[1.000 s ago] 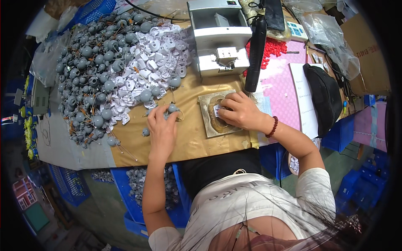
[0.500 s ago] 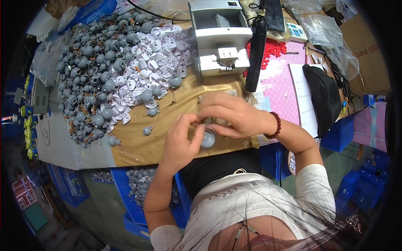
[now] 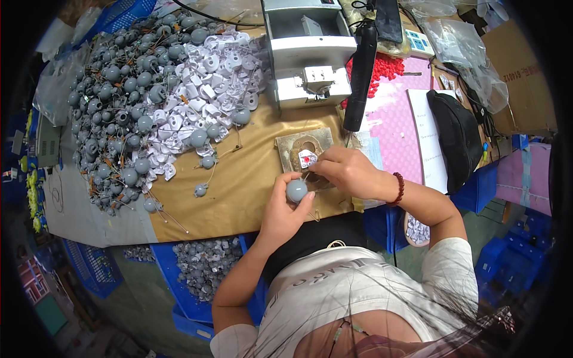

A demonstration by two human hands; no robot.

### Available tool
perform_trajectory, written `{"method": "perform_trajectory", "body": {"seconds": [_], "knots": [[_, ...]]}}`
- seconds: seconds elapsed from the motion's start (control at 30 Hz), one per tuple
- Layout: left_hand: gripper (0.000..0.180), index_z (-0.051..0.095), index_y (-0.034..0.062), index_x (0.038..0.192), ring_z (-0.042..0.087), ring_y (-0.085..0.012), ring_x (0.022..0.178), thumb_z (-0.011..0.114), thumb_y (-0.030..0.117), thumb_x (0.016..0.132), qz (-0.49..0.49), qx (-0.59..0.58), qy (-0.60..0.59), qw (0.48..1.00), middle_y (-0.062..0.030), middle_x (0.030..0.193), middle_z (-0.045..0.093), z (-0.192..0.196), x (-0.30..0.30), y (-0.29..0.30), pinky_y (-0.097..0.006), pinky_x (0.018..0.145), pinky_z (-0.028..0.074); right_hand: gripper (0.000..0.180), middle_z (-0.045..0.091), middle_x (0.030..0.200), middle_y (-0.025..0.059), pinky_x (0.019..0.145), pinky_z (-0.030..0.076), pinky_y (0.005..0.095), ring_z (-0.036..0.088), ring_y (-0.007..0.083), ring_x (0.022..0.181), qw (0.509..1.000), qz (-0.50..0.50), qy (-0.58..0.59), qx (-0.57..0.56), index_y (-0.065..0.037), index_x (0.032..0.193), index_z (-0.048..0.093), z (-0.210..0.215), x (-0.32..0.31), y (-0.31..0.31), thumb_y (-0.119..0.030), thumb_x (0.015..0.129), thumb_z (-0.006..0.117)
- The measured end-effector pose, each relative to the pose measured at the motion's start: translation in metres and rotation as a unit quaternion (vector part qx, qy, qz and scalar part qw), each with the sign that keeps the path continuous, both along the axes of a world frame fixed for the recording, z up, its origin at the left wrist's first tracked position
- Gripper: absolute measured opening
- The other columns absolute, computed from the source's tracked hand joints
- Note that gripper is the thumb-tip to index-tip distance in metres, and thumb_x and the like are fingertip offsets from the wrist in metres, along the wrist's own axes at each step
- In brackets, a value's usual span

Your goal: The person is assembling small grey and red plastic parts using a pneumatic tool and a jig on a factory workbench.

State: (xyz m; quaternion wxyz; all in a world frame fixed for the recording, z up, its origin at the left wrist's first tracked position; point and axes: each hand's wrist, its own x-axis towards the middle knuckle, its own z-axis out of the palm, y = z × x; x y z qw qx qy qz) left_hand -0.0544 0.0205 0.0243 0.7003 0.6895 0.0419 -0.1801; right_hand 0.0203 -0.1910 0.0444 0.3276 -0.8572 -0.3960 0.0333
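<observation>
My left hand [image 3: 280, 218] is closed around a grey ball-shaped part [image 3: 296, 190], thumb and fingers on its sides, at the table's front edge. Just beyond it lies a worn metal plate with shaped recesses, a fixture [image 3: 287, 145]. A small white plastic piece with a red centre [image 3: 307, 159] sits in one recess. My right hand [image 3: 352, 174] has its fingertips pinched together beside that piece, above the ball. Whatever is between those fingertips is too small to make out.
Left on the table is a heap of grey ball parts with wires [image 3: 113, 119] beside white plastic housings [image 3: 203, 77]. A grey metal machine [image 3: 310, 51] stands behind the fixture. Red pieces [image 3: 388, 68], a black pouch [image 3: 456, 140] and paper lie right. A blue crate [image 3: 197, 310] stands below.
My hands have parted from over the fixture, bringing the plate and the white piece into sight. The left hand and ball have moved slightly; the right hand has moved right and nearer me.
</observation>
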Motion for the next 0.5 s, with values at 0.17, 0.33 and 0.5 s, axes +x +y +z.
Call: {"method": "perform_trajectory", "body": {"seconds": [0.17, 0.33, 0.5], "knots": [[0.042, 0.055, 0.0003, 0.125, 0.059, -0.0124, 0.083, 0.074, 0.005, 0.088, 0.027, 0.208, -0.158, 0.965, -0.0096, 0.114, 0.051, -0.001, 0.013, -0.007, -0.023, 0.064, 0.051, 0.033, 0.063, 0.091, 0.0083, 0.067, 0.052, 0.0367, 0.062, 0.0266, 0.08, 0.991, 0.008, -0.132, -0.03, -0.003, 0.105, 0.07, -0.01, 0.012, 0.006, -0.011, 0.072, 0.069], [0.044, 0.056, -0.0006, 0.125, 0.06, -0.0156, 0.085, 0.074, 0.006, 0.086, 0.022, 0.213, -0.181, 0.96, -0.0119, 0.115, 0.051, -0.012, 0.016, -0.008, -0.025, 0.065, 0.053, 0.036, 0.062, 0.098, 0.0099, 0.071, 0.052, 0.0362, 0.061, 0.0271, 0.087, 0.989, 0.026, -0.123, -0.079, -0.003, 0.109, 0.068, -0.015, 0.01, 0.006, -0.013, 0.075, 0.067], [0.044, 0.056, -0.0009, 0.125, 0.06, -0.0164, 0.086, 0.074, 0.004, 0.085, 0.022, 0.208, -0.178, 0.962, -0.0125, 0.116, 0.051, -0.013, 0.018, -0.007, -0.025, 0.064, 0.053, 0.039, 0.058, 0.112, 0.0137, 0.076, 0.054, 0.0364, 0.06, 0.0284, 0.093, 0.988, -0.002, -0.086, -0.132, -0.003, 0.114, 0.066, -0.003, 0.002, 0.014, -0.012, 0.075, 0.066]]}}
